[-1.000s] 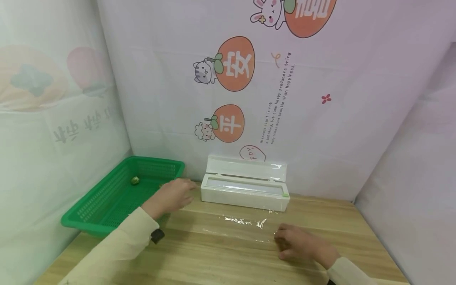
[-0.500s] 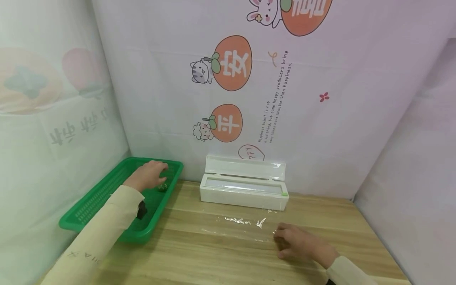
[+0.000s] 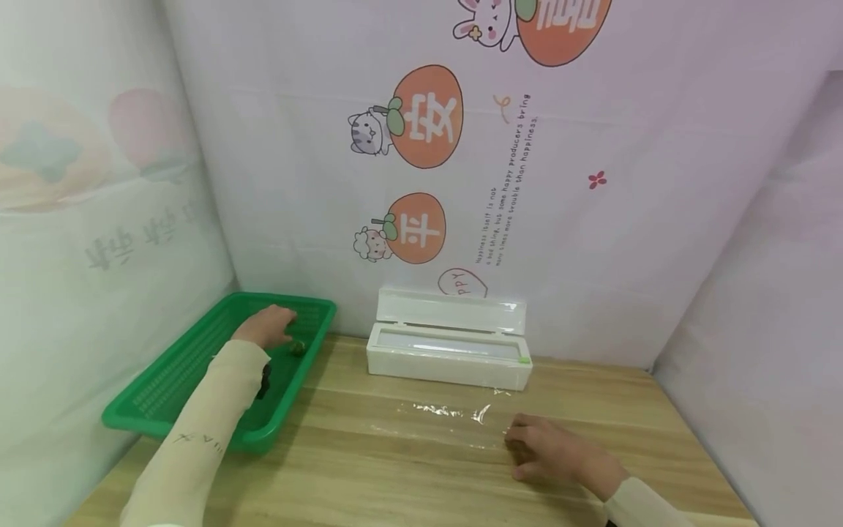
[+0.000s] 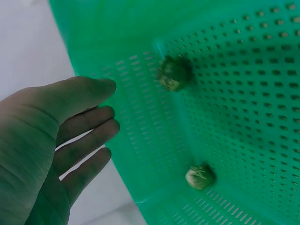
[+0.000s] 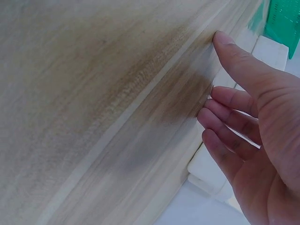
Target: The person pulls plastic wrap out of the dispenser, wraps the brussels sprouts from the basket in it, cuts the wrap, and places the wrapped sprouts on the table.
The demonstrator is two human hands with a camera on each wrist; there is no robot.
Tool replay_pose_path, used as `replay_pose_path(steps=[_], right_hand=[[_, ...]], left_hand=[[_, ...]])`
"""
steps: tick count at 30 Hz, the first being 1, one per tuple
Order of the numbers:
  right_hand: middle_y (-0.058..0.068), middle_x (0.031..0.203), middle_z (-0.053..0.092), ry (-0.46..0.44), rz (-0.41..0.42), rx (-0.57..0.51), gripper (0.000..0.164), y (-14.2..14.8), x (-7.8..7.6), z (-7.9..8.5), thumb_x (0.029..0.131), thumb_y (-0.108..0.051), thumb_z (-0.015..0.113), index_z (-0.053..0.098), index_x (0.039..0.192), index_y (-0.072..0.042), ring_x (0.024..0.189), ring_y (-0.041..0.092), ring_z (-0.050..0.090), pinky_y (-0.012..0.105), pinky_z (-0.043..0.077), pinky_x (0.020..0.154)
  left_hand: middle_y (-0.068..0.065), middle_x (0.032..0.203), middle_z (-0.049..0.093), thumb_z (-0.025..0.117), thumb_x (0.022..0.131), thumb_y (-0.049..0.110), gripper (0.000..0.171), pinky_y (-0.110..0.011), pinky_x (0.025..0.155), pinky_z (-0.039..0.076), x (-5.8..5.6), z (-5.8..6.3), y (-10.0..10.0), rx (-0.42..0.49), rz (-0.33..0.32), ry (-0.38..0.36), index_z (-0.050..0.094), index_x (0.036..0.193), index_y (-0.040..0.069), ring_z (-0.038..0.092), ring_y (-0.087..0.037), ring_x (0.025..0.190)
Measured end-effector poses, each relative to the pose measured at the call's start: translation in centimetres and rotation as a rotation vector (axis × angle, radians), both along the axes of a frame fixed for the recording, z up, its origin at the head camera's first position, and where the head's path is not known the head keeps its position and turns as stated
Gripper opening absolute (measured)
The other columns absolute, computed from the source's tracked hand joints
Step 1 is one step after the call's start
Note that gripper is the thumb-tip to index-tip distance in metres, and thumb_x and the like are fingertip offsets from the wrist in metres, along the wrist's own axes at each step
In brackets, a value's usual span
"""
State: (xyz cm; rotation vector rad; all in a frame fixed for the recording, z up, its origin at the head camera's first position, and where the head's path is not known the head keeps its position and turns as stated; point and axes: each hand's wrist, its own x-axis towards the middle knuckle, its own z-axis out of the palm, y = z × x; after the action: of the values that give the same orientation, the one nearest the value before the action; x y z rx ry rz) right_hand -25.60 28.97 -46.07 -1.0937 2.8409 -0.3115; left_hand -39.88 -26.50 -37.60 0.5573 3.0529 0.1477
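Left wrist: 2 small round vegetables (image 4: 174, 73), mottled green-cream, lie beyond left hand (image 4: 40, 124), fingers loose, nothing held; right hand (image 3: 552, 448) relaxed, ungripping, beside clear film (image 3: 448, 423)

One green perforated plastic basket (image 3: 178, 369) shows at the lower left of the head view, and two small round green vegetables (image 4: 173, 75) are inside it, at upper centre and lower right of the left wrist view. The head view also has two hands, a left hand (image 3: 266, 326) left of centre and a right hand (image 3: 553, 448) at lower right, plus one white cling-film dispenser box (image 3: 448, 367) and one sheet of transparent film (image 3: 437, 411) at lower centre. On the backdrop cloth (image 3: 316, 219), upper centre, are three orange fruit prints (image 3: 428, 117) and three cartoon animals (image 3: 366, 135).
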Motion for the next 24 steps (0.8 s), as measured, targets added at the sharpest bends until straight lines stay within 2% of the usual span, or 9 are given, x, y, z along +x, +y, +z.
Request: replay_pose_path(steps=[7, 15, 19, 24], right_hand=[[-0.004, 0.113, 0.063, 0.015, 0.012, 0.014, 0.047, -0.4, 0.0, 0.2, 0.087, -0.04, 0.085, 0.072, 0.121, -0.01, 0.096, 0.004, 0.057, 0.031, 0.06, 0.086], [-0.004, 0.114, 0.062, 0.0, -0.012, 0.022, 0.046, -0.2, 0.0, 0.2, 0.086, -0.038, 0.086, 0.073, 0.121, -0.01, 0.096, 0.005, 0.057, 0.032, 0.06, 0.086], [-0.004, 0.114, 0.063, 0.025, 0.009, 0.027, 0.046, -0.2, -0.4, 0.0, 0.086, -0.038, 0.086, 0.073, 0.12, -0.01, 0.097, 0.004, 0.057, 0.032, 0.06, 0.087], [-0.004, 0.114, 0.063, 0.024, 0.007, 0.028, 0.047, -0.1, -0.4, -0.1, 0.086, -0.041, 0.085, 0.073, 0.121, -0.011, 0.098, 0.006, 0.059, 0.034, 0.061, 0.088]], left_hand=[[-0.034, 0.133, 0.064, 0.076, 0.096, 0.005, 0.047, -0.056, 0.099, 0.058, -1.4, -1.3, -0.9, 0.027, 0.047, -0.018, 0.06, 0.136, -0.013, 0.063, -0.05, 0.123], [-0.032, 0.136, 0.063, 0.081, 0.094, 0.017, 0.055, -0.061, 0.103, 0.055, -3.3, -3.0, -0.2, 0.06, 0.118, -0.116, 0.06, 0.139, -0.008, 0.058, -0.051, 0.128], [-0.032, 0.134, 0.064, 0.084, 0.091, 0.017, 0.056, -0.061, 0.103, 0.055, -3.8, -3.5, -0.2, 0.056, 0.121, -0.127, 0.061, 0.137, -0.008, 0.059, -0.051, 0.127], [-0.031, 0.129, 0.067, 0.082, 0.091, 0.011, 0.049, -0.059, 0.1, 0.057, -4.0, -4.0, 0.1, 0.057, 0.122, -0.115, 0.065, 0.132, -0.008, 0.063, -0.049, 0.122]])
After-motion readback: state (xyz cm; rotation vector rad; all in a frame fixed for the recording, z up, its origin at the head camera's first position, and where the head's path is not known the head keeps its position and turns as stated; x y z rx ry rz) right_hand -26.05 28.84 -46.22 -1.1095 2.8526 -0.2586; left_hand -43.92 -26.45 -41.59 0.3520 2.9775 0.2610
